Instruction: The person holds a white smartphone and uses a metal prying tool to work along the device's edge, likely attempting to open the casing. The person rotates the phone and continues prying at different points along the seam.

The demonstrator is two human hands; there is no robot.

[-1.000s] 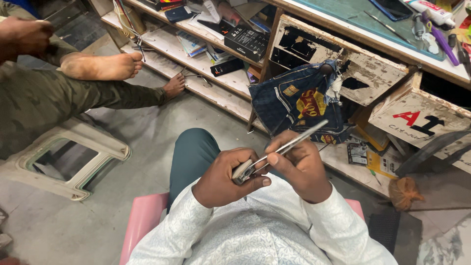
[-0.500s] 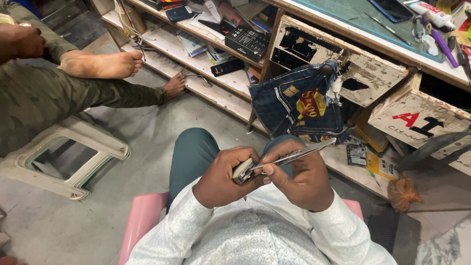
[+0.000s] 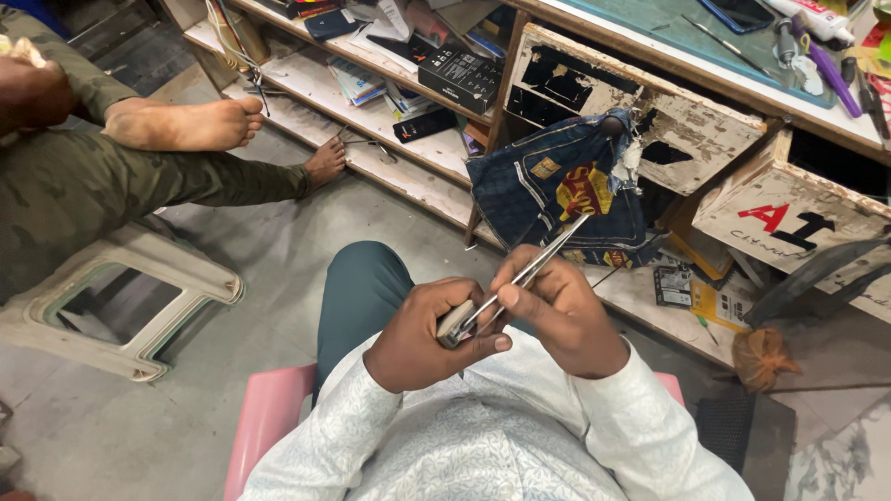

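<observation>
Metal tweezers [image 3: 534,271] tilted steeper than before, right hand [image 3: 566,311] gripping.

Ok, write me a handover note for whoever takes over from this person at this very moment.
Left hand: closed around a small flat grey device, held over the lap.
Right hand: pinching metal tweezers, tips on the device's edge.
Nearby: denim bag hanging off the wooden shelf ahead; another person's bare feet to the left.
Done: cannot tell.
Left: tweezer work on the device is under way.

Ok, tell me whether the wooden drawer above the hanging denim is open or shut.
Open. The wooden drawer juts out past the bench edge, its worn front tilted forward, with the denim piece hanging from it.
</observation>
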